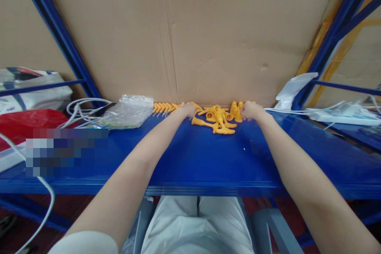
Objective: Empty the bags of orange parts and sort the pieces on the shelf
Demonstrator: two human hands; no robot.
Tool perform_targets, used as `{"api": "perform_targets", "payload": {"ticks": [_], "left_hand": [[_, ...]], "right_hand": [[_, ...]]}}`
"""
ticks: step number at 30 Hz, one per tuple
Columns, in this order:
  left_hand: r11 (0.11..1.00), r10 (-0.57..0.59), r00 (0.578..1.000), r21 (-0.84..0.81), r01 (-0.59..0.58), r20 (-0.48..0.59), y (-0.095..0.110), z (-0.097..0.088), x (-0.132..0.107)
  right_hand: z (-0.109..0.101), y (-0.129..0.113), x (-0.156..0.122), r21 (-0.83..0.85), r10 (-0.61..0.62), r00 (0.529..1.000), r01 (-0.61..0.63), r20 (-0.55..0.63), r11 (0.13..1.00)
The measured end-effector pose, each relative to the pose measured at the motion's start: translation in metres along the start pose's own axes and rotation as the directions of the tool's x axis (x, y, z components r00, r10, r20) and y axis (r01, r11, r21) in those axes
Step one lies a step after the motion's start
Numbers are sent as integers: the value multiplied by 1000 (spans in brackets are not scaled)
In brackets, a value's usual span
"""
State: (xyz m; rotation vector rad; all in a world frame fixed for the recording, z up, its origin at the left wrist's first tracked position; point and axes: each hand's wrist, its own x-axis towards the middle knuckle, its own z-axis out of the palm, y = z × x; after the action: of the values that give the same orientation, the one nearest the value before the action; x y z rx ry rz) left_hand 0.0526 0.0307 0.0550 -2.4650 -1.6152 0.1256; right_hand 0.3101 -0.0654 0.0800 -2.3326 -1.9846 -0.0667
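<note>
My left hand (188, 109) reaches to the back of the blue shelf, its fingers curled at the right end of a row of slim orange-yellow pieces (162, 108) with small metal chains. What it grips, if anything, is hidden. My right hand (251, 110) is closed beside a cluster of upright yellow plastic pieces (236, 111); its fingertips are hard to make out. Between the hands lies a loose pile of yellow plastic parts (219, 117), some with round cup-like ends. A ridged yellow piece (202, 122) and a curved yellow piece (225, 131) lie at its front.
A cardboard sheet (223, 39) stands behind the blue shelf (208, 162). Clear plastic bags (127, 112) and white cables (80, 111) lie at left, near a red bag (32, 123). At right are white plastic wrapping (293, 91) and a blue post (330, 39).
</note>
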Motion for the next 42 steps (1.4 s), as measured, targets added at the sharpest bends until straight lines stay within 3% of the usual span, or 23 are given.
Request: {"api": "perform_targets", "payload": {"ticks": [5, 10, 14, 18, 26, 32, 35, 38, 42], "left_hand": [[980, 76, 991, -173, -95, -112, 15, -5, 5], [879, 227, 955, -382, -284, -188, 32, 14, 24], [873, 120, 958, -431, -227, -260, 39, 26, 32], [873, 2, 935, -456, -174, -354, 40, 20, 29], [802, -51, 867, -537, -260, -495, 39, -15, -7], [769, -9, 797, -513, -381, -605, 37, -27, -51], [794, -1, 767, -466, -390, -642, 36, -20, -73], [873, 24, 739, -346, -343, -673, 34, -4, -90], [940, 140, 771, -162, -302, -621, 28, 17, -95]], "right_hand": [[-1, -1, 0, 40, 10, 1000, -10, 12, 999], [0, -1, 0, 45, 11, 1000, -12, 10, 999], [0, -1, 0, 34, 4, 1000, -4, 12, 999], [0, 0, 1, 37, 0, 1000, -1, 12, 999], [2, -2, 2, 54, 1, 1000, -1, 8, 999], [1, -3, 1, 17, 9, 1000, -9, 9, 1000], [2, -4, 1, 5, 16, 1000, -16, 9, 1000], [5, -6, 1, -20, 33, 999, -33, -13, 999], [9, -12, 0, -13, 50, 984, -53, -171, 999]]}}
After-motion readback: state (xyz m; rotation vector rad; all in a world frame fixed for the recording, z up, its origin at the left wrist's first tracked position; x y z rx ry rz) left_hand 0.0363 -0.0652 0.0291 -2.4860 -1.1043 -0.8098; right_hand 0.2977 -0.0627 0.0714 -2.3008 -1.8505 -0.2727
